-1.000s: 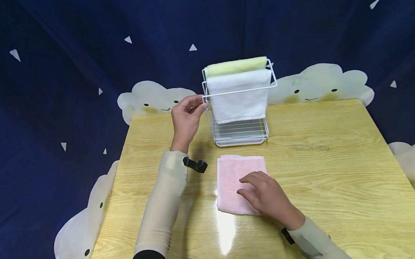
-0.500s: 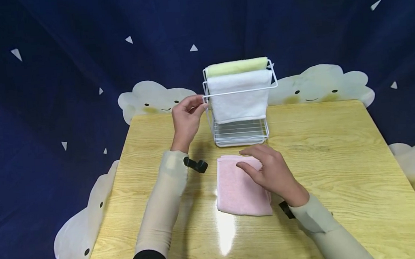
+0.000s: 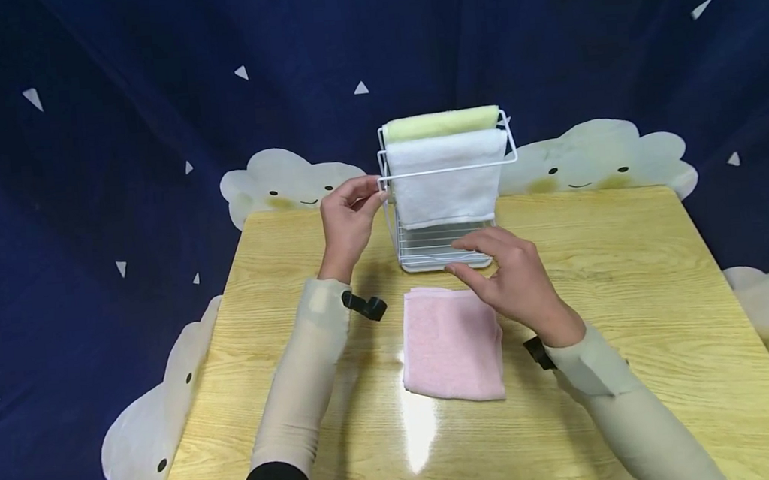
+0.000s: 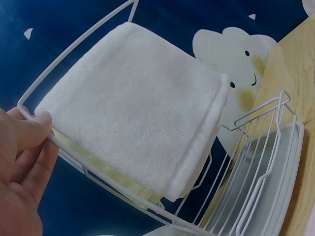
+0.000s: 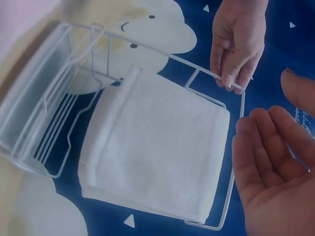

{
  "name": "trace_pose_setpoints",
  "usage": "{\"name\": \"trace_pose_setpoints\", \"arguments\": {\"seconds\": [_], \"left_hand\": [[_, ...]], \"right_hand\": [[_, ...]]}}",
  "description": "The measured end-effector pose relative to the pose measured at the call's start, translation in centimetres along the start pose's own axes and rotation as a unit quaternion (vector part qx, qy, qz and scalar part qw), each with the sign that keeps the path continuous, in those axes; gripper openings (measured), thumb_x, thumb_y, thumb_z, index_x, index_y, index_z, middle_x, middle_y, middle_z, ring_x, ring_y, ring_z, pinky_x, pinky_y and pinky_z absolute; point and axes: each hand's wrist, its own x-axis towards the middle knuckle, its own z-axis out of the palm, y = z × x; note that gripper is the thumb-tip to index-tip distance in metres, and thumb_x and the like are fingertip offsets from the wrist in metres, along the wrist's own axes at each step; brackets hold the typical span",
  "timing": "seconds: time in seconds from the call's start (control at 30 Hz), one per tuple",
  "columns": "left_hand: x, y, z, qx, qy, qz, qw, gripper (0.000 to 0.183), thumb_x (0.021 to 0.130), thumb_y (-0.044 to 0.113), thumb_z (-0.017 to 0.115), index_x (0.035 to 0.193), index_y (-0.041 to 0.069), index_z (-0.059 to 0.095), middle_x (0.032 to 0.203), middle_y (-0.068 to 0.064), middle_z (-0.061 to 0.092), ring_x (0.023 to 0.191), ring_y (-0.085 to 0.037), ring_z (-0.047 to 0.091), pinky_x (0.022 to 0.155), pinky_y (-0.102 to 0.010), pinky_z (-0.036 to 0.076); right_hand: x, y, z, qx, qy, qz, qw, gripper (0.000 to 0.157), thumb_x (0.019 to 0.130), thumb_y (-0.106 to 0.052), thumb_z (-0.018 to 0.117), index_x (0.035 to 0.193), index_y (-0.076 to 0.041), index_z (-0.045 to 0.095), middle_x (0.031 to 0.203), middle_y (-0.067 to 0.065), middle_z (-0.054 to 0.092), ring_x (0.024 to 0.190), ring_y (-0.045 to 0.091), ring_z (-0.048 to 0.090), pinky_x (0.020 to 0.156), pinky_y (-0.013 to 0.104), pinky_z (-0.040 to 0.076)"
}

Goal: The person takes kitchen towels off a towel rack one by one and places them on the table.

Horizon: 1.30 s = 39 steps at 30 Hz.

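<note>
A white wire rack (image 3: 447, 169) stands at the back of the table with a white towel (image 3: 449, 182) and a yellow-green towel (image 3: 439, 123) draped over its bars. My left hand (image 3: 349, 216) pinches the rack's front left corner between thumb and fingers, as the left wrist view also shows. In front of the rack lies a folded pink towel (image 3: 450, 348), flat on the wood. My right hand (image 3: 513, 279) hovers between the pink towel and the rack, thumb and fingers spread apart with nothing between them. In the right wrist view its palm (image 5: 280, 187) is near the front bar.
The rack's base is a wire shelf over a shallow grey-white tray (image 4: 295, 147). Behind the wooden table (image 3: 634, 311) hangs a dark blue curtain (image 3: 289, 66) with white triangles. Smiling cloud cutouts (image 3: 594, 152) line the table's edges.
My right hand has risen from over the pink towel and moved forward toward the rack. The left hand keeps its hold on the rack's corner, and the towels have not moved.
</note>
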Motion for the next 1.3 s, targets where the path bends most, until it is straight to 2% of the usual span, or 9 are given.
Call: {"name": "trace_pose_setpoints", "arguments": {"seconds": [0.2,0.43,0.57,0.67,0.97,1.3], "left_hand": [[0.0,-0.1,0.0,-0.005,0.000,0.005,1.0000,0.018,0.085,-0.011,0.074,0.103,-0.009,0.072,0.101,-0.026,0.071,0.093,-0.027,0.069,0.084,-0.031,0.058],[0.1,0.0,0.1,-0.004,0.001,0.005,1.0000,0.018,0.086,-0.010,0.074,0.104,-0.010,0.071,0.101,-0.026,0.071,0.092,-0.024,0.069,0.084,-0.030,0.058],[0.5,-1.9,0.1,-0.012,0.003,0.003,0.9999,0.019,0.085,-0.008,0.076,0.103,-0.008,0.072,0.101,-0.025,0.072,0.092,-0.024,0.069,0.083,-0.030,0.058],[0.9,-3.4,0.1,-0.014,0.003,0.003,0.9999,0.020,0.084,-0.003,0.078,0.104,-0.005,0.073,0.101,-0.020,0.073,0.092,-0.020,0.069,0.083,-0.029,0.058],[0.8,-3.5,0.2,-0.015,-0.001,0.002,0.9999,0.018,0.085,0.002,0.079,0.102,0.000,0.075,0.097,-0.011,0.074,0.090,-0.015,0.069,0.084,-0.029,0.058],[0.7,-3.6,0.2,-0.018,-0.002,0.012,0.9998,0.020,0.085,0.001,0.079,0.103,-0.003,0.073,0.097,-0.018,0.073,0.088,-0.016,0.067,0.082,-0.029,0.058]], "right_hand": [[1.3,0.4,-0.6,0.010,0.008,-0.003,1.000,0.027,0.077,-0.006,0.087,0.101,-0.002,0.075,0.097,0.008,0.073,0.090,0.027,0.069,0.079,0.041,0.055],[3.2,0.4,-1.4,0.009,0.008,-0.010,1.000,0.028,0.079,-0.007,0.087,0.104,-0.001,0.075,0.099,0.008,0.074,0.091,0.023,0.069,0.077,0.038,0.055],[4.4,0.4,-1.8,0.015,0.011,-0.009,1.000,0.030,0.078,-0.008,0.088,0.104,-0.001,0.076,0.100,0.007,0.074,0.092,0.021,0.069,0.077,0.035,0.054],[5.2,0.5,-2.1,0.018,0.017,0.000,1.000,0.029,0.078,-0.009,0.088,0.104,-0.002,0.076,0.100,0.005,0.074,0.090,0.020,0.068,0.077,0.032,0.052],[7.3,1.0,-2.7,0.009,0.023,0.025,0.999,0.025,0.080,-0.012,0.087,0.102,-0.004,0.077,0.098,0.005,0.074,0.085,0.021,0.068,0.077,0.033,0.053],[9.5,1.3,-3.0,0.002,0.008,0.043,0.999,0.026,0.083,-0.017,0.085,0.103,-0.003,0.077,0.102,0.007,0.074,0.090,0.024,0.069,0.082,0.039,0.055]]}}
